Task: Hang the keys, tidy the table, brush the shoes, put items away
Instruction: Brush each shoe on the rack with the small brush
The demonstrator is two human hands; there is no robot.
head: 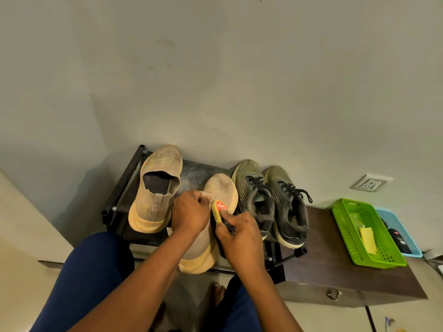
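Two beige slip-on shoes sit on a black shoe rack (124,188). The left beige shoe (155,188) stands free. My left hand (189,212) grips the tongue of the right beige shoe (221,188) and steadies it. A yellow shoe brush (219,210) with a red round label lies against that shoe's upper, held in my right hand (239,238). A pair of dark olive lace-up sneakers (271,202) stands on the rack to the right.
A dark wooden table (335,267) lies right of the rack. On it are a green basket (345,226) holding a yellow item and a blue tray (393,224) with a black object. A wall socket (370,183) sits above. My knees in blue trousers are below.
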